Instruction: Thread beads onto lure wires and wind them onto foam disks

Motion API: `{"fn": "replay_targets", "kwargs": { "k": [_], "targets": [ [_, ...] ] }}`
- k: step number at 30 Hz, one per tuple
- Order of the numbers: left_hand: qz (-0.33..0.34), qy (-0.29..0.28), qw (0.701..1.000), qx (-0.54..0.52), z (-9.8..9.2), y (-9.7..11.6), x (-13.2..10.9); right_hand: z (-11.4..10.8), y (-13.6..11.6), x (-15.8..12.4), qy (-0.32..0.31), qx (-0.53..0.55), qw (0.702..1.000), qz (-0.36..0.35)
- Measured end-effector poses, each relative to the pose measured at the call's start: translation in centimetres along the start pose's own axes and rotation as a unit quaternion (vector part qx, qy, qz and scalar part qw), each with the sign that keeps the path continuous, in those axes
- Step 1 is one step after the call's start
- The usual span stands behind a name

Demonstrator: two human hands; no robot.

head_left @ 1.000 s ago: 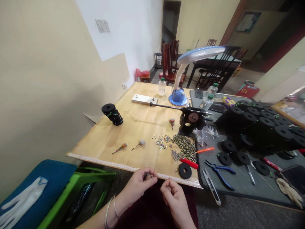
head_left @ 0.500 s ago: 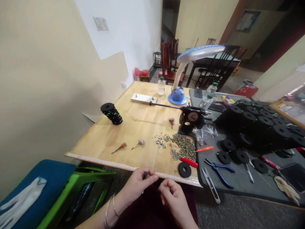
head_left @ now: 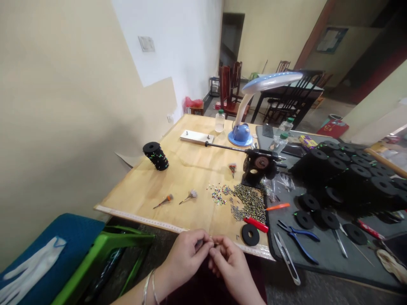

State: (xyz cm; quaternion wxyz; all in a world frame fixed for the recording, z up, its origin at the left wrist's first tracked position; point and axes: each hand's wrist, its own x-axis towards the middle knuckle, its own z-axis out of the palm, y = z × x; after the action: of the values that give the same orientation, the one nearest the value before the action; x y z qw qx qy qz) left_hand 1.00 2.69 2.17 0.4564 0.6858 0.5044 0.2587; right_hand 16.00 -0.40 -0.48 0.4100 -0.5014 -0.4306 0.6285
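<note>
My left hand is closed in a pinch at the front edge of the wooden table. A small dark bit shows between its fingers, too small to name. My right hand meets it, thumb and fingers pinched together and the fingertips touching those of the left; what they hold is hidden. Just beyond lies a flat black foam ring, with a red-handled tool above it. A pile of small striped metal pieces and a scatter of coloured beads lie farther back.
A black winding device with a long rod stands behind the pile, near a blue lamp. On the grey mat are blue pliers, tweezers and several black foam spools. A wound spool stands at left.
My hands have come together: the right moved left and up to the left hand's fingertips, where before there was a gap. The view has shifted slightly.
</note>
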Motion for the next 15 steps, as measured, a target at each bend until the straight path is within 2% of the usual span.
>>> {"fn": "replay_targets", "kwargs": {
  "k": [4,7,11,15],
  "targets": [
    [-0.004,-0.003,0.998,0.056,-0.4,-0.4,0.7,-0.3,1.3,0.4,0.039,-0.069,0.996,-0.051],
    [0.015,0.038,0.986,0.161,-1.0,-0.4,2.0,-0.3,2.0,0.7,0.069,-0.051,0.994,-0.060],
    [0.030,0.087,0.951,0.294,-1.5,-0.6,3.9,-0.3,2.7,0.8,0.109,0.026,0.993,-0.026],
    [0.049,0.107,0.942,0.313,-1.8,-1.0,4.5,-0.9,3.3,0.9,0.093,0.065,0.994,0.011]
  ]
}}
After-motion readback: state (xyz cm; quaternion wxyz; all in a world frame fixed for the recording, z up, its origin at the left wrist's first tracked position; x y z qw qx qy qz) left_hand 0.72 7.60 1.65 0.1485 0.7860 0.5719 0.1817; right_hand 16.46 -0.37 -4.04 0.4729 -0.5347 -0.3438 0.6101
